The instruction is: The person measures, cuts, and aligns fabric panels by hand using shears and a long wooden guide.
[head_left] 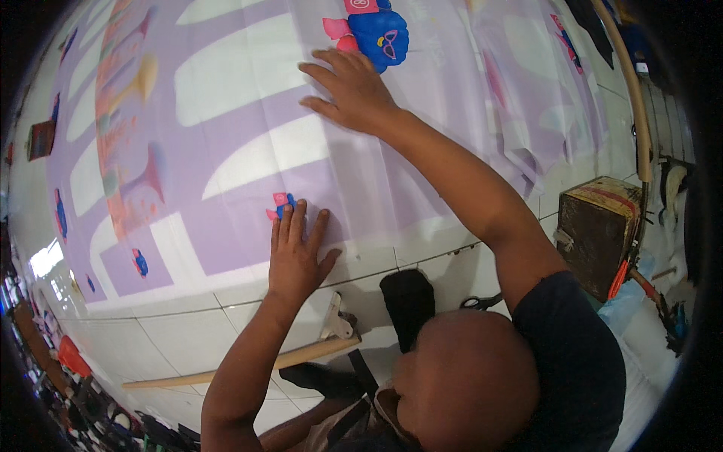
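Across the white tiled floor (162,343), in the head view, lies a large purple-and-white printed sheet (248,128), its far side cut off at the top, so its long axis cannot be told. Its near edge climbs from eight o'clock to two o'clock, and of the two, the left hand (295,252) is nearer to that edge. Its fingers point to twelve o'clock over a small blue-and-pink figure (280,200), thumb out toward two o'clock. At one o'clock from it and well apart, the right hand (352,90) reaches farther in, just beside a bigger blue figure (380,41), fingers aimed toward ten o'clock. Each grip is spread flat over the sheet, pinching nothing that shows; how firmly either presses, I cannot tell. Rumpled folds (520,158) lie at four o'clock from the right hand, the nearer one to them. A metal clamp-like tool (339,322) sits at five o'clock from the left hand.
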{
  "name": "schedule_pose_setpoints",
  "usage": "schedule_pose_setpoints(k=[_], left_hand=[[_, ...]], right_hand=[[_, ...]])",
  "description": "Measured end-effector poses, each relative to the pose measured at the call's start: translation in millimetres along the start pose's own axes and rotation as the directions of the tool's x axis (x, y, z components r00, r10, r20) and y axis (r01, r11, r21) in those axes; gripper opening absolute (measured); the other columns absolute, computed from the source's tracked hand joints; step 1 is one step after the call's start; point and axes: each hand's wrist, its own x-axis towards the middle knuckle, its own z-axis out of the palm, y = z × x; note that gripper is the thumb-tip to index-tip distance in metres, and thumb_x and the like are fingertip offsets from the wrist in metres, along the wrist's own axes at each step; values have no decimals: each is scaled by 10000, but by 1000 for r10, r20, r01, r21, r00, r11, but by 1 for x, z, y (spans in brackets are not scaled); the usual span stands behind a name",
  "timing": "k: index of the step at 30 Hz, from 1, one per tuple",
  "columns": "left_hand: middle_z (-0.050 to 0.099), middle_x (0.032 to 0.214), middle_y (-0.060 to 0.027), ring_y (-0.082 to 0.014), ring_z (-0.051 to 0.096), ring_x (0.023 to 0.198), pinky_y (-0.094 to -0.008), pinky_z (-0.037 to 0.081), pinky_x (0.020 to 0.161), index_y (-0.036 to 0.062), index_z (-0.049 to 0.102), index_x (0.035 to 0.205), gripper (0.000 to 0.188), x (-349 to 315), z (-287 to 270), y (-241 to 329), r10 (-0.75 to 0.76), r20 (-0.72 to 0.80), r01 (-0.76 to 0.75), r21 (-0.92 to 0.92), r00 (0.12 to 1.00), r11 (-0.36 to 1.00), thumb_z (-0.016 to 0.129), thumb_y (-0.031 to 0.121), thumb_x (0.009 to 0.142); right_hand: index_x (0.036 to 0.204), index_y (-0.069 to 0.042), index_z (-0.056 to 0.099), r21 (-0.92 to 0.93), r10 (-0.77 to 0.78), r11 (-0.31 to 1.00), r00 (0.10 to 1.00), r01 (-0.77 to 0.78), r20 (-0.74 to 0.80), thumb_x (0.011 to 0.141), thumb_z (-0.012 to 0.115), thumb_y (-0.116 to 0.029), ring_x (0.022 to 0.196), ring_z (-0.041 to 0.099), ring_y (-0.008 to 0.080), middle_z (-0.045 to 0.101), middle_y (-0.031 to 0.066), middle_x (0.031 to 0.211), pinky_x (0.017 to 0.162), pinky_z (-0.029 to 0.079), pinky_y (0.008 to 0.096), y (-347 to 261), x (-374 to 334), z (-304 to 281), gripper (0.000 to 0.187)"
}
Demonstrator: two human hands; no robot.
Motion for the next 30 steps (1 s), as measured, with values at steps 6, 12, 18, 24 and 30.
schedule_pose_setpoints(k=[6,12,18,24,30], left_hand=[[423,1344,-219,-416,375,1266,-514,318,1100,99,428,1416,866,0,-5,9,39,-13,-39,23,999,999,816,364,689],[439,1327,-212,-406,388,1250,-492,322,1100,66,395,1415,941,0,-14,10,87,84,-91,38,993,995,851,344,640],[427,1366,-184,-390,362,1299,-481,310,1119,56,522,1239,780,-4,-8,6,77,74,-77,-3,994,997,881,304,593],[427,1371,-178,-399,389,1279,-477,351,1091,67,549,1202,718,-5,-5,3,108,59,-110,28,992,994,883,272,600],[463,1348,-179,-385,419,1259,-481,356,1084,63,610,1143,533,-6,-1,1,117,5,-117,-29,993,993,826,240,689]], right_hand=[[1287,-224,563,150,-154,983,917,105,368,767,749,-428,1279,450,282,514,73,1326,1113,286,510,-56,-140,-75,589],[1060,-188,692,45,-75,997,969,66,234,841,697,-322,1260,470,236,579,4,1262,1108,314,487,-39,-195,-54,257],[828,-80,664,118,54,990,982,-76,184,921,593,-331,913,557,291,635,73,856,895,383,439,-48,-158,-60,276],[882,-72,668,84,52,994,967,-75,249,921,600,-337,998,551,277,642,66,964,957,366,461,-52,-165,-63,276],[886,-70,697,84,50,994,976,-70,213,918,584,-355,1022,552,297,629,96,985,989,355,482,-52,-171,-57,308]])
